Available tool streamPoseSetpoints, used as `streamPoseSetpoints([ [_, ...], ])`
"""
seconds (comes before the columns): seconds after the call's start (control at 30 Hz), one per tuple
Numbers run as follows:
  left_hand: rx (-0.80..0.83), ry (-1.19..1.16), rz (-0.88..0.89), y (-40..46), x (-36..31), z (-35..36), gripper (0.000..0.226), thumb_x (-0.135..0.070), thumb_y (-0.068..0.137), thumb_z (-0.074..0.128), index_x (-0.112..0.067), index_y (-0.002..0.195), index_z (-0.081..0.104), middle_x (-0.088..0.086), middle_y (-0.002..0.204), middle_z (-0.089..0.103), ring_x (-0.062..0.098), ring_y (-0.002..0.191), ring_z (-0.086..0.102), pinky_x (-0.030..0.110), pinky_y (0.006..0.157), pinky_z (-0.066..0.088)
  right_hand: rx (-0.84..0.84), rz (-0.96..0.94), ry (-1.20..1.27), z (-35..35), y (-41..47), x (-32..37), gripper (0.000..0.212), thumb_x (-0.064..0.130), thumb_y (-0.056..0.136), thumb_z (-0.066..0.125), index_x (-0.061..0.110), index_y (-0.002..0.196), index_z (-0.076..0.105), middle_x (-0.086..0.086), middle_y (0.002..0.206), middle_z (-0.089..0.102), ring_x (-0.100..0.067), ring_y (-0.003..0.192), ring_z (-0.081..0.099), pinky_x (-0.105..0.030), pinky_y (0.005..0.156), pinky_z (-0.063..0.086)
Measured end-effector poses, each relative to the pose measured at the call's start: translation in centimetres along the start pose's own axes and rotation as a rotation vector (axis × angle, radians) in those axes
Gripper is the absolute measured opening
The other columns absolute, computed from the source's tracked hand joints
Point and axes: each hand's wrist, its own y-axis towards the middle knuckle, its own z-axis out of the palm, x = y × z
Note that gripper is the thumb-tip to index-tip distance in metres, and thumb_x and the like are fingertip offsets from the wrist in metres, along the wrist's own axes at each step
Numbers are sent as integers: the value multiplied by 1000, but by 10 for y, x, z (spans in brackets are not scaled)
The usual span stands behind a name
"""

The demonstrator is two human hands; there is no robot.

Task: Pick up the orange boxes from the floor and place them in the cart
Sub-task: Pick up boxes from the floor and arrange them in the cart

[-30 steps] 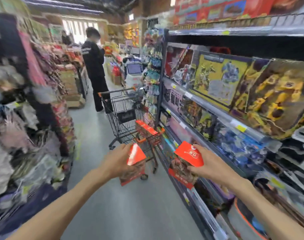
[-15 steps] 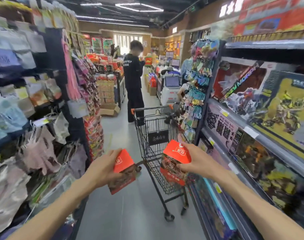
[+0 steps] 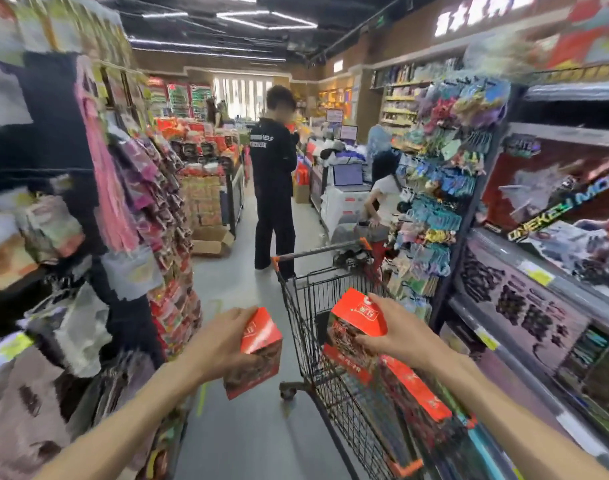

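My left hand (image 3: 223, 341) grips an orange box (image 3: 256, 353) by its top left side, held just left of the black wire cart (image 3: 304, 327). In my right hand (image 3: 396, 336) I hold a second orange box (image 3: 356, 323) over the cart's basket, fingers curled round its right edge. More orange boxes (image 3: 415, 391) lie inside the cart below and to the right of that box. The cart's orange-tipped handle (image 3: 322, 252) points away from me down the aisle.
Racks of hanging packets (image 3: 150, 216) line the left of the narrow aisle; toy shelves (image 3: 538, 271) line the right, close to the cart. A person in black (image 3: 273, 188) stands ahead of the cart, another person (image 3: 382, 199) crouches by the counter. Grey floor (image 3: 247, 427) runs between.
I have stepped closer to the cart. My right hand has carried its box from in front of the cart to over the basket; my left hand has come up beside the cart's left wall.
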Motion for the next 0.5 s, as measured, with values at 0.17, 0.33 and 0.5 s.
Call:
streamPoseSetpoints([
  [0.17, 71, -5, 129, 118, 22, -6, 104, -71, 61, 61, -31, 151, 28, -2, 137, 53, 22, 116, 57, 34, 92, 48, -20, 124, 60, -5, 76, -23, 98, 70, 78, 65, 27, 154, 23, 7, 122, 51, -5, 91, 60, -28, 73, 54],
  [0.33, 87, -49, 317, 239, 12, 21, 109, -72, 65, 63, -32, 156, 19, -3, 146, 49, 21, 122, 53, 35, 96, 49, -73, 245, 46, -3, 139, -74, 93, 72, 77, 65, 30, 151, 27, 8, 125, 51, -10, 99, 58, -37, 83, 54],
  [0.5, 125, -31, 485, 357, -22, 66, 102, -69, 69, 65, -22, 152, 30, 4, 143, 52, 24, 122, 54, 34, 97, 46, -128, 327, -1, 7, 198, -149, 85, 60, 84, 69, 27, 151, 27, 3, 137, 46, -18, 124, 46, -32, 84, 37],
])
